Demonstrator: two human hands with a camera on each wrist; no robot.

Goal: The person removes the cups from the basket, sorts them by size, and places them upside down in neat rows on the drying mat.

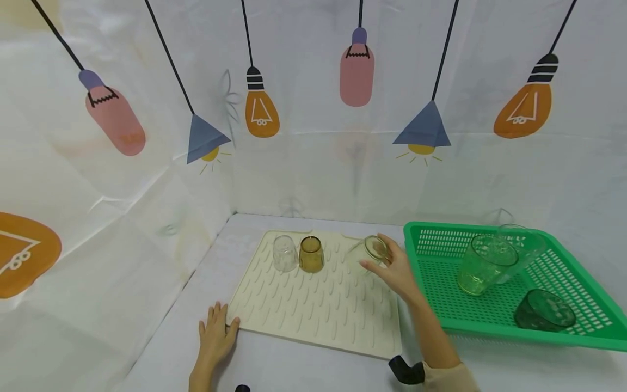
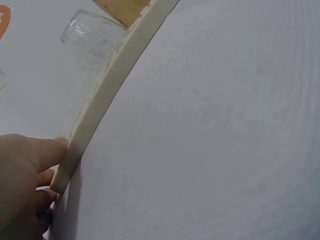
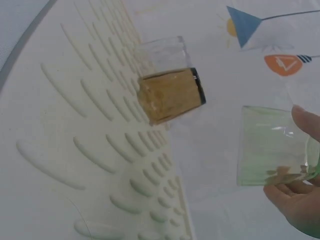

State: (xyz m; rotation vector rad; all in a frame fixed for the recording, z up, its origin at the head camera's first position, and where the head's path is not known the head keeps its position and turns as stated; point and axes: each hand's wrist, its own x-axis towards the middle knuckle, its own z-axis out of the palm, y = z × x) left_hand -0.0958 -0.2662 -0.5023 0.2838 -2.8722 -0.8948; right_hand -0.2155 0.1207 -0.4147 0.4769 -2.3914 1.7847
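Observation:
My right hand (image 1: 394, 267) grips a pale green glass (image 3: 267, 147) near its base, with the thumb on one side and fingers on the other. The glass is mouth-down and tilted over the right back part of a cream ridged drying mat (image 1: 313, 305). Standing on the mat's back left are a clear glass (image 1: 285, 255) and an amber glass (image 1: 311, 256), side by side with their bases up. At the mat's front left corner rests my left hand (image 1: 215, 335), fingers stretched out on the table and thumb against the mat edge.
A green plastic basket (image 1: 431, 321) stands right of the mat. Inside are a tall green glass (image 1: 485, 264), a clear tumbler (image 1: 531, 250) and a dark green glass (image 1: 543, 310). A white sheet printed with lamps (image 1: 313, 179) hangs behind and on the left.

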